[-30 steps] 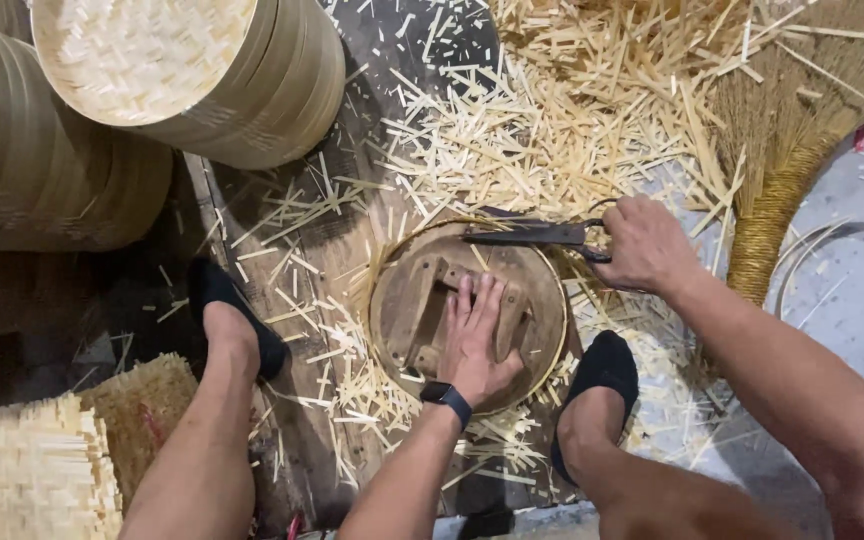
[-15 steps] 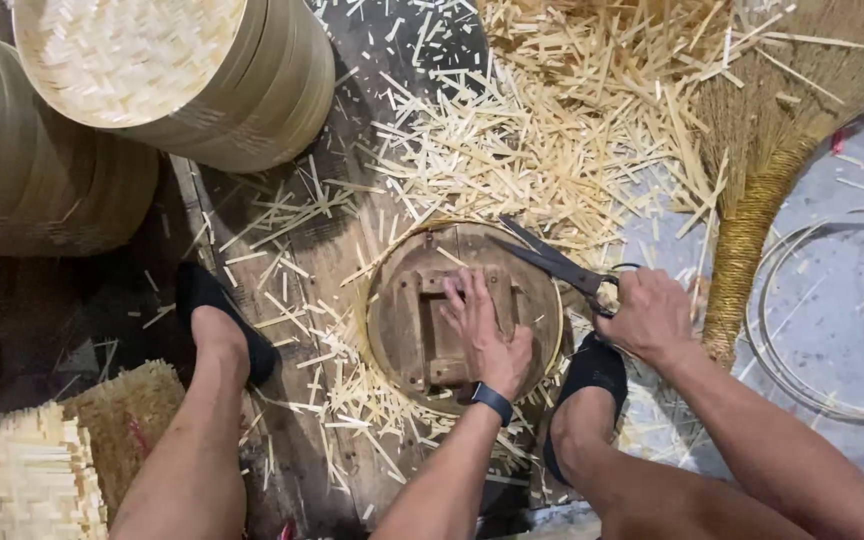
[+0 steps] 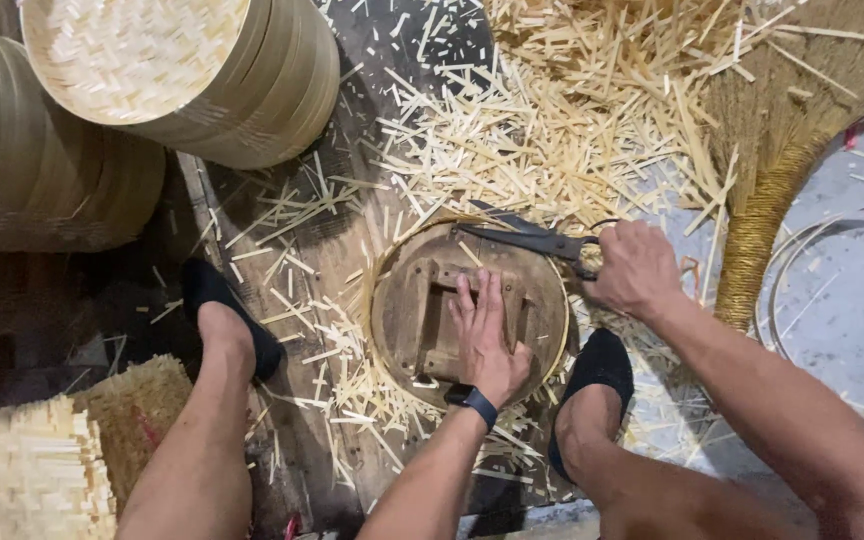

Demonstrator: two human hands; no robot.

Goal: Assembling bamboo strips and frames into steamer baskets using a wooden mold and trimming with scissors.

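A: Where's your left hand [image 3: 487, 340]?

B: Flat, fingers spread, pressing down on the round wooden form [image 3: 467, 305], just below the scissor tips.

A: And your right hand [image 3: 637, 268]?

B: Closed around the handles of the dark scissors [image 3: 532, 240]; blades reach leftward over the form's upper rim, bamboo trimmings [image 3: 552, 140] beyond them.

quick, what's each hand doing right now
Left hand: open, flat on the round wooden form.
Right hand: closed around the handles of the large scissors.
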